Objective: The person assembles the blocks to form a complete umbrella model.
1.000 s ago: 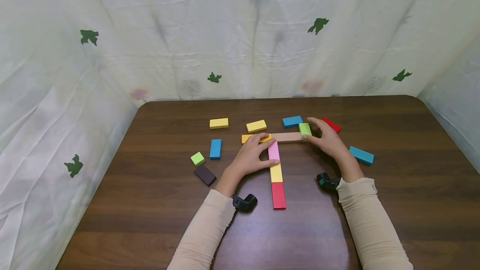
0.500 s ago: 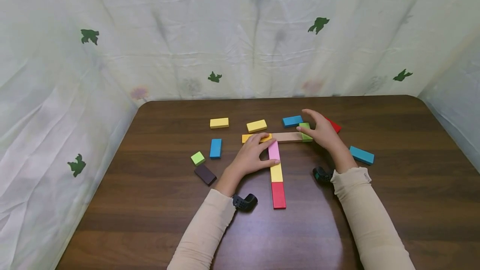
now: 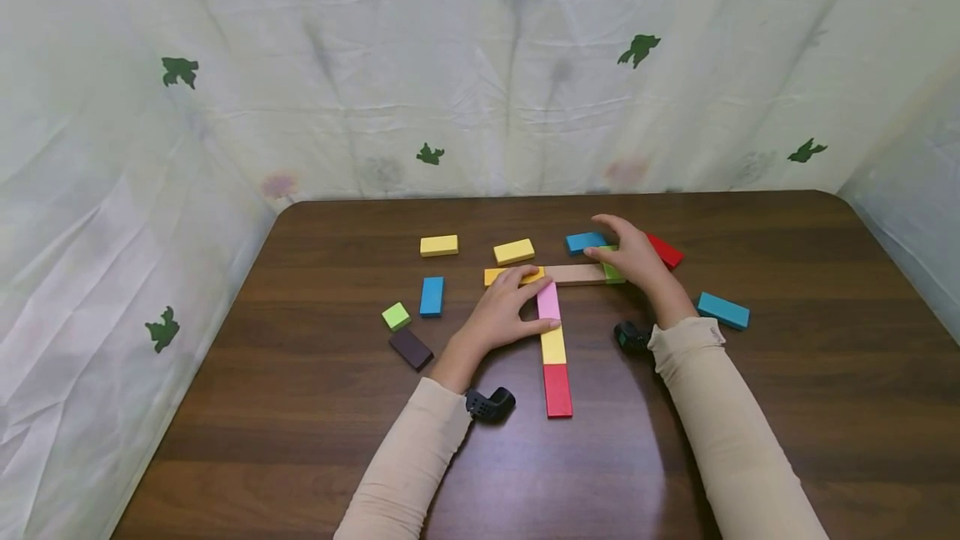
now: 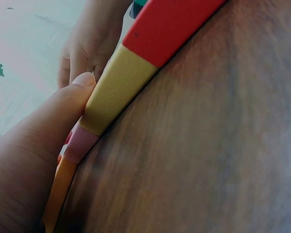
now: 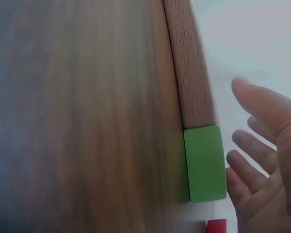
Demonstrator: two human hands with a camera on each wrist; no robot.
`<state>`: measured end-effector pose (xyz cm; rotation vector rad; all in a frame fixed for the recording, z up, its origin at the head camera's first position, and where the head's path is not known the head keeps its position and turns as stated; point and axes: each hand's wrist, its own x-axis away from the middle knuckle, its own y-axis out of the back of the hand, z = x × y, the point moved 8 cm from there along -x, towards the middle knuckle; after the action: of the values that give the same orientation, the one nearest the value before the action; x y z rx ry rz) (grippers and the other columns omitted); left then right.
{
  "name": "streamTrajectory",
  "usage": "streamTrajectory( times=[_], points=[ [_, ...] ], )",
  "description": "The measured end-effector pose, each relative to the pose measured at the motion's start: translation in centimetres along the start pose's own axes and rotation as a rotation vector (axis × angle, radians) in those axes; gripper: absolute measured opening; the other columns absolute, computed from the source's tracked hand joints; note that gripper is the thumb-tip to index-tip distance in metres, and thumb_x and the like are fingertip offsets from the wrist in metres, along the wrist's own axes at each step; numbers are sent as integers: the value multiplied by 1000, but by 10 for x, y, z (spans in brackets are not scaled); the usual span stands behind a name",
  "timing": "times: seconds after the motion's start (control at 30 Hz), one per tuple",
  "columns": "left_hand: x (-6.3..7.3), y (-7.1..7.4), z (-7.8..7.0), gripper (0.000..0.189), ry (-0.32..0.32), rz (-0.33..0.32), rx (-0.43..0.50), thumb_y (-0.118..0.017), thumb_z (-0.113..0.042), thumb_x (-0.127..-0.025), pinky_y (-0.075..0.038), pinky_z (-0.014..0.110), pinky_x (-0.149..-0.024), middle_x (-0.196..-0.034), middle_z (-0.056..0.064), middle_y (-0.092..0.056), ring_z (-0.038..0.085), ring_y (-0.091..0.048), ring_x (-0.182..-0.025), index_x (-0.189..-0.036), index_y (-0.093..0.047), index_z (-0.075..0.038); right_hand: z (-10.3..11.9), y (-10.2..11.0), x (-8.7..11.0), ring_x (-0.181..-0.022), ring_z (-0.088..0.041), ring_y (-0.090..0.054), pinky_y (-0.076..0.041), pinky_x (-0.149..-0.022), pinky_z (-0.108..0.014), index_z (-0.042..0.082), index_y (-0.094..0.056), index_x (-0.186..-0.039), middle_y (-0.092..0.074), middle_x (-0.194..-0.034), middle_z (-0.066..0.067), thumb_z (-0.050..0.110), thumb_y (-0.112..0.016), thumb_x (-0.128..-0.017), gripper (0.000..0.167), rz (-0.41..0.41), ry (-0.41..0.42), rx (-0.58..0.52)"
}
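A T shape of flat blocks lies on the table. Its stem has a red block (image 3: 557,391), a yellow block (image 3: 553,347) and a pink block (image 3: 548,302). Across the top run an orange block (image 3: 492,277), a natural wood block (image 3: 573,275) and a green block (image 5: 205,163) at the right end. My left hand (image 3: 501,311) rests on the orange and pink blocks, its thumb (image 4: 58,110) by the yellow one. My right hand (image 3: 633,257) holds nothing; its spread fingers hover above the green block, with a blue block (image 3: 583,243) just behind.
Loose blocks lie around: two yellow ones (image 3: 438,246) at the back, a blue one (image 3: 431,297), a small green one (image 3: 396,317) and a dark one (image 3: 411,350) on the left, a red one (image 3: 665,252) and another blue one (image 3: 723,311) on the right.
My right hand has let go of the green block, lifted and drifted left toward the blue block at the back. The left hand stays where it was.
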<state>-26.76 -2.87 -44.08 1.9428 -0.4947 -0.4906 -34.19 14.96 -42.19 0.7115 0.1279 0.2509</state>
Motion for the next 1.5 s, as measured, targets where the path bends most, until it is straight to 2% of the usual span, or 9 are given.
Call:
streamTrajectory(
  times=[0.57, 1.0, 1.5],
  points=[
    [1, 1, -1, 69, -1, 6, 8, -56, -60, -77, -27, 40, -99, -137, 1, -33, 20, -25, -126, -134, -44, -24, -7, -8, -12, -118, -32, -38, -33, -94, -46, 6, -48, -127, -43, -131, -15, 15, -60, -87, 43, 20, -55, 7],
    [0, 1, -2, 69, 3, 12, 8, -56, -60, -77, -26, 41, -99, -138, 1, -33, 21, -25, -126, -135, -44, -24, -6, -9, -19, -118, -33, -37, -32, -94, -46, 6, -53, -123, -42, -130, -17, 15, -59, -88, 37, -10, -62, 38],
    [1, 2, -3, 70, 5, 13, 12, -56, -60, -77, -26, 41, -100, -138, 2, -33, 21, -24, -127, -135, -44, -23, -9, -9, -19, -122, -33, -33, -30, -96, -48, 6, -52, -126, -40, -132, -17, 11, -54, -91, 36, -25, -56, -12]
  ],
)
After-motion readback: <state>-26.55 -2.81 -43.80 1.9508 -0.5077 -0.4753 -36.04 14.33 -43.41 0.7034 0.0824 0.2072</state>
